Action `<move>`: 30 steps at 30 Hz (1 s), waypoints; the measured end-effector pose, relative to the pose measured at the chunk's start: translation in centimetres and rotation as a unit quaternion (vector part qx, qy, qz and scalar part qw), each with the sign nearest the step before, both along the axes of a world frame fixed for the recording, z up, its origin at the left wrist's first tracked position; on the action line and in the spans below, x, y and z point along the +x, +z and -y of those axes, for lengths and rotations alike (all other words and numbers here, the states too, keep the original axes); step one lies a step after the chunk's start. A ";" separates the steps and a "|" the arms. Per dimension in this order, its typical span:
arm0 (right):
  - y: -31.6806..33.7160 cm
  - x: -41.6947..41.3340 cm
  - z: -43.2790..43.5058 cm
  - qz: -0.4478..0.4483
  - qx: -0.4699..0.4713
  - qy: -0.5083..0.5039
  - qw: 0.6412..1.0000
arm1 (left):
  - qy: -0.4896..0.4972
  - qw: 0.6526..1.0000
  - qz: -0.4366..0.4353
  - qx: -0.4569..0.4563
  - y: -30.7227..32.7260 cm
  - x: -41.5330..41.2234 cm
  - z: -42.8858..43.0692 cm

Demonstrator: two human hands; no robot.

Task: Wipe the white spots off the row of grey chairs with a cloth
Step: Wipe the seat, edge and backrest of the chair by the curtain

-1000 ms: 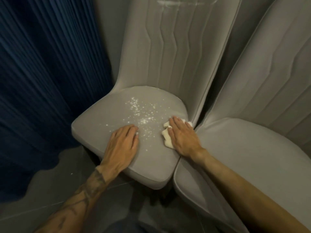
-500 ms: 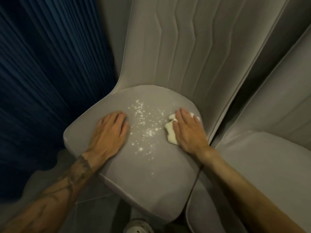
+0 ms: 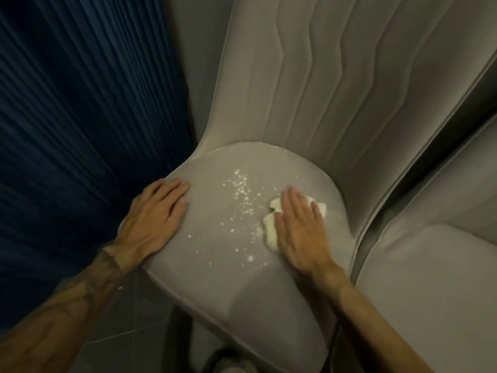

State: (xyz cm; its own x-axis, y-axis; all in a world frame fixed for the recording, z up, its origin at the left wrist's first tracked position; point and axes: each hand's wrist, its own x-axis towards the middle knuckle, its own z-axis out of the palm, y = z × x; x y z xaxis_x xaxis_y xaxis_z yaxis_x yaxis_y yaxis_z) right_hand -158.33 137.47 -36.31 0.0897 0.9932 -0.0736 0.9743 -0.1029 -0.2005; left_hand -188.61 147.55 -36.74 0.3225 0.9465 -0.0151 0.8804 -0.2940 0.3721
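A grey padded chair (image 3: 215, 286) fills the middle of the view, its seat sprinkled with white spots (image 3: 242, 200). My right hand (image 3: 301, 230) lies flat, fingers straight, pressing a small white cloth (image 3: 270, 232) onto the seat just right of the spots. The cloth shows at the hand's left edge and past the fingertips. On the seat's left edge rests my left hand (image 3: 154, 219), flat and holding nothing, a hand's width left of the spots.
A second grey chair (image 3: 430, 278) stands close on the right, a narrow gap between the seats. A dark blue pleated curtain (image 3: 80, 117) hangs at the left. Grey tiled floor (image 3: 129, 319) shows below the seat's front edge.
My left hand has slid left from beside the spots to the seat's left edge. The right hand keeps pressing the cloth right of the spots. The view has moved closer over the seat.
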 end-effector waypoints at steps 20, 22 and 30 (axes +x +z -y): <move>0.2 -5.7 10.9 0.042 0.004 -0.037 0.998 | -0.023 0.997 0.061 0.039 -2.1 -0.8 -0.3; 0.3 -4.8 11.9 0.059 0.018 -0.118 0.991 | -0.020 0.997 0.059 0.043 -2.2 -0.7 -0.3; -0.7 -13.8 7.5 0.030 0.032 0.007 0.999 | -0.020 0.998 0.049 0.025 -2.1 -0.6 -0.8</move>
State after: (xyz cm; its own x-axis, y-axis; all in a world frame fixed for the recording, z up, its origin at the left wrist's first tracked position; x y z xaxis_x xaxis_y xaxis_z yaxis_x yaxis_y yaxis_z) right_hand -172.13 129.97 -37.02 0.0774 0.9970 -0.0057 0.9859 -0.0774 -0.1483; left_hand -189.21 148.38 -38.81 0.3576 0.9315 0.0663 0.8273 -0.3490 0.4403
